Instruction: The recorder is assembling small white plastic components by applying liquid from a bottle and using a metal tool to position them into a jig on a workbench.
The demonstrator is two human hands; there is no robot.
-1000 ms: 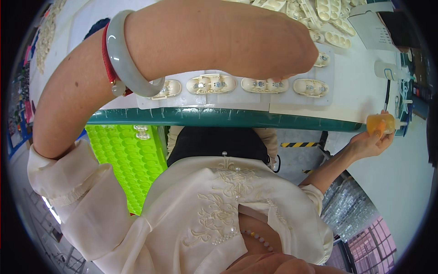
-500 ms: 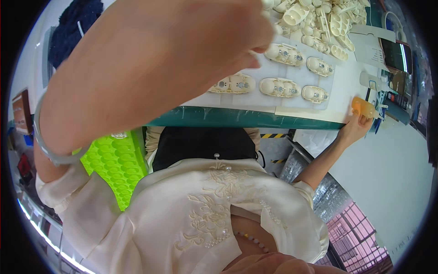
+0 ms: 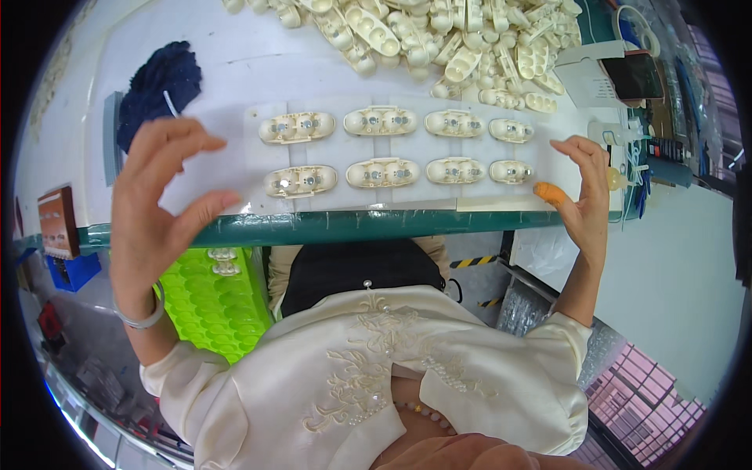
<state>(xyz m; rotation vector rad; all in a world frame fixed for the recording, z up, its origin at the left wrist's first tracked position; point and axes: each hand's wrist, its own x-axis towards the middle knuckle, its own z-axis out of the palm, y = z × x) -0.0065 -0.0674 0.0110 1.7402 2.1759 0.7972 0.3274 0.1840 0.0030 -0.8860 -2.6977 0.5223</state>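
Note:
My left hand [image 3: 160, 192] hovers past the left end of a pale tray [image 3: 384, 202], fingers apart and holding nothing. Past the tray's right end is my right hand [image 3: 587, 192], also open and bare of any object, with an orange cover [image 3: 551, 193] on its thumb. Between the hands, two rows of cream, oval plastic shells lie on the tray, with small silvery pieces in them. The front-left shell [image 3: 301, 181] is nearest my left hand. The front-right shell [image 3: 511, 171] lies close to my right thumb.
A heap of loose cream plastic parts [image 3: 462, 47] covers the far side of the table. Dark blue cloth [image 3: 164, 82] lies far left. At the right are a phone [image 3: 632, 76] and a small yellowish bottle [image 3: 616, 178]. A lime-green tray [image 3: 211, 301] sits below the table edge.
My left arm has drawn back left from across the tray, uncovering the shells. My right hand has moved left, away from the yellowish bottle, and has opened.

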